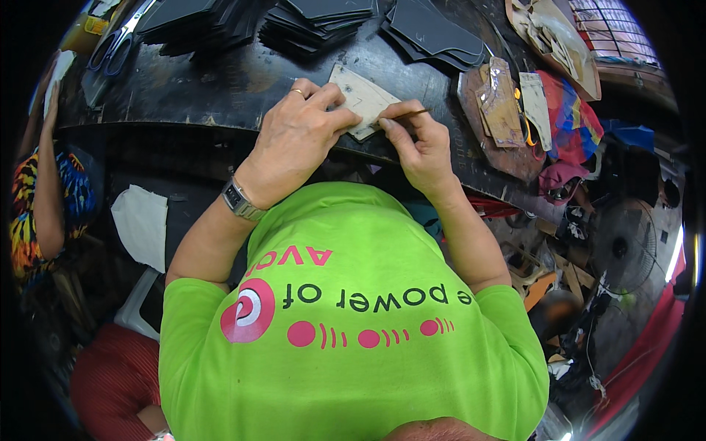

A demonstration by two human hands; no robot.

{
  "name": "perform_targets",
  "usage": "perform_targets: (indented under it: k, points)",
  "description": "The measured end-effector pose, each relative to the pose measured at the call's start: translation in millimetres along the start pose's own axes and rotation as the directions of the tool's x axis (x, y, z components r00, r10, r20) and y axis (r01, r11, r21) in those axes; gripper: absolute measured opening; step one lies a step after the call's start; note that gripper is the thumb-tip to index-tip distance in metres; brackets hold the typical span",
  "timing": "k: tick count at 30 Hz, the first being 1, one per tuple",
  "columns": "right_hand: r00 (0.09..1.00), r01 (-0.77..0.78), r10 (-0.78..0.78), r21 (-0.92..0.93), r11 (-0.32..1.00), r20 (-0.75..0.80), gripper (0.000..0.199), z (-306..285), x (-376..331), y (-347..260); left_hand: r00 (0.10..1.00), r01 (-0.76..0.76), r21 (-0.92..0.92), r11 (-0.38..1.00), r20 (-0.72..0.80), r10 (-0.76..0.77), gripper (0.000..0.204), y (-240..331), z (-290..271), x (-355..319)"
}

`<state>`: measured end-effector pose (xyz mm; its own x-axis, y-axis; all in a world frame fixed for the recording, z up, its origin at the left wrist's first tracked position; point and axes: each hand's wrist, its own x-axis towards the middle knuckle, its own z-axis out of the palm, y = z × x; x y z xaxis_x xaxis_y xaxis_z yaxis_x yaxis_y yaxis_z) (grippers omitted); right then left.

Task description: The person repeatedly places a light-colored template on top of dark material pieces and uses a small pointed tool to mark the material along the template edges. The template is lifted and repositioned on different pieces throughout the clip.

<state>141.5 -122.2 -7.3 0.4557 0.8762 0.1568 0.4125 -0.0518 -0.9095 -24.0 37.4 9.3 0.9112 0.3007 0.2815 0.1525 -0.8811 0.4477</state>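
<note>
On the near edge of the dark table lies a pale flat piece (364, 95) with pointed corners and faint marks on it. My left hand (298, 128), wearing a ring and a wristwatch, presses it down with curled fingers and the thumb. A thin brown pencil-like stick (412, 114) is pinched between the thumb and fingers of my right hand (421, 143). The stick's lower end is at the piece's right edge; its tip is hidden by my fingers.
Stacks of black cut pieces (316, 29) line the table's far side. Scissors (118, 44) lie far left. On the right are brown templates (501, 103), orange-handled scissors (527, 128) and a fan (624, 246). Another person's arm (48, 176) shows at the left.
</note>
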Motion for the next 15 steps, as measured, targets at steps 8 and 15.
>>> perform_targets:
  k: [8, 15]
  points:
    - [0.983, -0.179, 0.169, 0.204, 0.963, 0.066, 0.007, -8, 13, -5, 1.000, -0.022, 0.023, 0.999, -0.005, 0.022, 0.026, 2, 1, -2]
    - [0.994, -0.025, 0.059, 0.341, 0.940, -0.088, 0.008, 24, 45, 10, 0.999, -0.052, 0.071, 0.996, 0.001, 0.052, 0.035, 4, -1, -16]
